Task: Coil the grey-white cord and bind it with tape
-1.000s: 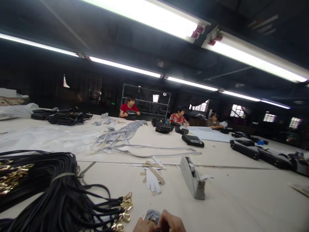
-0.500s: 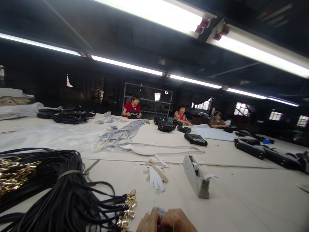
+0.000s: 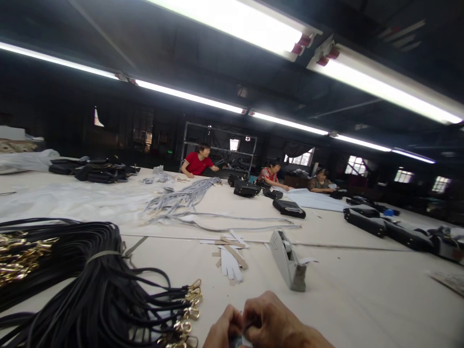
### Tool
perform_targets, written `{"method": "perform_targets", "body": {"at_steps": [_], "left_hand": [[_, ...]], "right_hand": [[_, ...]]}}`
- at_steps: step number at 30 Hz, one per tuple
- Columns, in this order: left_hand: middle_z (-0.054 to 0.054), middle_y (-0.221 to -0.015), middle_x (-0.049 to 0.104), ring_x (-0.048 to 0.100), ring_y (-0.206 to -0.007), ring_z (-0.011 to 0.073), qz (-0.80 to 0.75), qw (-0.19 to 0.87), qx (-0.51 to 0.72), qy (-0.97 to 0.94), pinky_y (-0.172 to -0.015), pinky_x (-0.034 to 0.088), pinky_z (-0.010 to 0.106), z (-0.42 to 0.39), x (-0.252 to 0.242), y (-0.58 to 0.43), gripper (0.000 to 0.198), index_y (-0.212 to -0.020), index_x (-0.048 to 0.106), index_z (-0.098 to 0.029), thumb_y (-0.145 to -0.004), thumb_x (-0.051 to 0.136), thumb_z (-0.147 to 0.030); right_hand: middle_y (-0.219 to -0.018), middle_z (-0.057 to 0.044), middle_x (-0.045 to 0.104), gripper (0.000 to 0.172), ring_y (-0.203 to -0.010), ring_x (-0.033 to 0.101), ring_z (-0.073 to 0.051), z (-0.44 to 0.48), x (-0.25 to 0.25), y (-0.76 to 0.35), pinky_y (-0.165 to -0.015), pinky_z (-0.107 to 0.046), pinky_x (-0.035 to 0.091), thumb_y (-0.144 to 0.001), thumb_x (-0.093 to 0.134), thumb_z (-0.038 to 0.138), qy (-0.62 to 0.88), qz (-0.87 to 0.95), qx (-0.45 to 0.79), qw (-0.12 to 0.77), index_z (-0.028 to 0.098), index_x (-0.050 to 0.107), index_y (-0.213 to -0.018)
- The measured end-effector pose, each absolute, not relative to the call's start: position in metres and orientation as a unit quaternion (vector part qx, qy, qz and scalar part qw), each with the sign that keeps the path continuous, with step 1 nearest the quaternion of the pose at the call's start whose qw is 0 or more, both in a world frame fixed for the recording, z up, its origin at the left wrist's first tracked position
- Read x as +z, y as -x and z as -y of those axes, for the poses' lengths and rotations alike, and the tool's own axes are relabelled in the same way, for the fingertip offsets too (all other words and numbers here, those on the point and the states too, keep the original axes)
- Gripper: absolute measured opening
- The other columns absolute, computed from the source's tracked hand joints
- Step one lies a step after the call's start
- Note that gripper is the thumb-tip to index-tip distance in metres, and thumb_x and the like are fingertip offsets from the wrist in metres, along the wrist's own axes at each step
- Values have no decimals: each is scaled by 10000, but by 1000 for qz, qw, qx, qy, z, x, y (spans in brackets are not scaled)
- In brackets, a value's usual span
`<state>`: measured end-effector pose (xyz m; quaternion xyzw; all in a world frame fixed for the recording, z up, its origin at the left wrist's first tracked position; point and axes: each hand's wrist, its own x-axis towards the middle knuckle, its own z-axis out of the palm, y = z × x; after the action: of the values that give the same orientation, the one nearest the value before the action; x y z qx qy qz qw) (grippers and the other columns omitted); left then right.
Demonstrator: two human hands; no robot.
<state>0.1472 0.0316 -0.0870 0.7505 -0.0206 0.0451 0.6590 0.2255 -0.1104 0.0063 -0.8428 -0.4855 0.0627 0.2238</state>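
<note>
Straps [image 3: 97, 290]: leather-look, smooth, soft sheen. Clips [image 3: 194, 297]: polished gold-tone metal, glossy. Counter [image 3: 362, 290]: smooth, matt. Tape dispenser [image 3: 286, 263]: matt hard plastic, rough-looking front end. Strips [image 3: 231, 263]: matt paper or card. Sheeting [image 3: 90, 203]: thin see-through plastic, crinkled. Flat bag [image 3: 288, 209]: leather-look, slight sheen. Held piece [image 3: 236, 342]: mostly hidden, material unclear.

No lettering can be read; no numbers or brands either.

A bag workshop: black bags [image 3: 364, 222] at two o'clock, bundled straps [image 3: 97, 280] at ten (gold clasps [image 3: 21, 261] showing), co-workers [image 3: 197, 164] across the bench [image 3: 348, 304].
</note>
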Motion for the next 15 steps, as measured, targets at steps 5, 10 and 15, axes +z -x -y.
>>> {"method": "perform_targets", "body": {"at_steps": [5, 10, 15], "left_hand": [[-60, -678, 512, 443, -619, 115, 14, 734, 44, -677, -580, 271, 248, -35, -81, -141, 241, -816, 463, -204, -619, 601, -194], [-58, -622, 532, 462, -580, 115, -6, 801, 47, -597, -562, 294, 246, -35, -81, -144, 274, -780, 445, -209, -595, 645, -234], [-60, -571, 517, 434, -546, 97, -91, 799, 89, -588, -550, 265, 230, -34, -67, -138, 380, -712, 461, -195, -566, 778, -346]], "right_hand": [[-531, 14, 670, 213, -504, 554, -114, 103, 1, -226, -479, -186, 326, -530, 560, 74, 842, 426, 83, 320, 172, 737, -598], [-498, 46, 590, 56, -437, 443, -76, 93, -2, -227, -444, -181, 322, -512, 676, 119, 791, 307, 216, 483, 131, 659, -565], [-602, 21, 626, 129, -584, 539, -118, 95, 3, -219, -578, -221, 430, -580, 775, 218, 765, 323, 235, 506, 141, 694, -644]]}}
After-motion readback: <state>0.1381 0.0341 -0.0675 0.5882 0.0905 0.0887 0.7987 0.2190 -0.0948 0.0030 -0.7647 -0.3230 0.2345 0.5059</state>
